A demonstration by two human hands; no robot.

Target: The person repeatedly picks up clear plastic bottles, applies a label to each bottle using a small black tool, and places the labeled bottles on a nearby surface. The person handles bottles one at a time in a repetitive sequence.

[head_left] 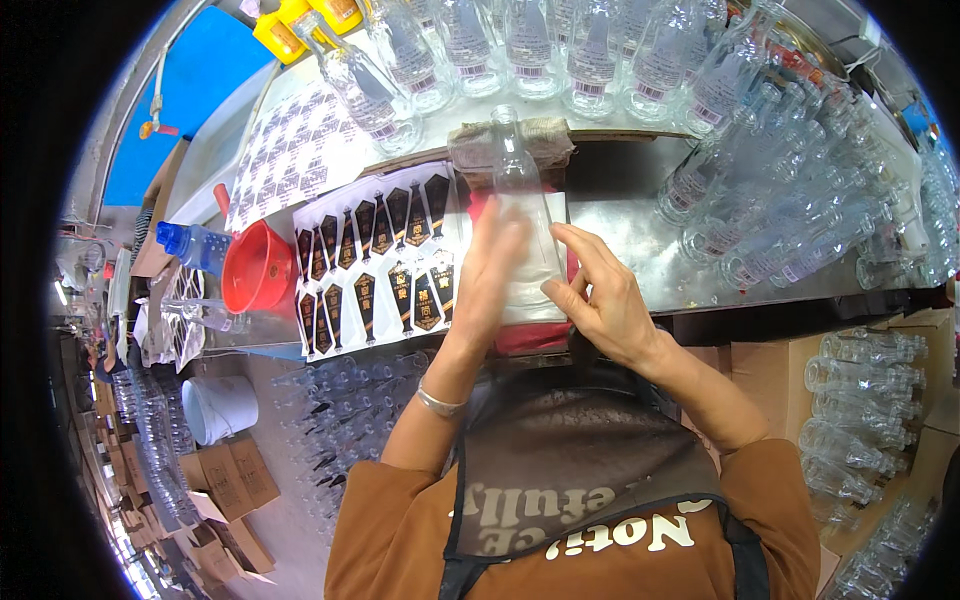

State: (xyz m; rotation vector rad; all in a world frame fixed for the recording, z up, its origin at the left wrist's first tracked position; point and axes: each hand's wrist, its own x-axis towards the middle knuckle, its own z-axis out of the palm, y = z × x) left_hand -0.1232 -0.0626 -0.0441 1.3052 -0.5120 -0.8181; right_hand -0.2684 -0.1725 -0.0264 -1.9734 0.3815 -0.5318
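The clear, long-necked glass bottle (541,258) lies on its side in front of the person, its neck pointing away and propped on a grey cloth-wrapped block (556,148), a bright red cloth (530,338) showing beyond its near end. The work in hand looks like steadying the glass and stroking along it. Doing this well likely calls for light, even pressure from the left palm, with the right fingertips just firm enough to stop the round body rolling; the neck should stay seated on the block.

The left hand (495,262) is along the bottle's left side, fingers pointing away and blurred, so I cannot tell whether it grips or merely brushes the glass. The right hand (608,298) sits to the bottle's right, palm turned inward, thumb and forefinger spread apart with their tips at its edge, not clamped round it. Both forearms angle inward toward the bottle from its near side.
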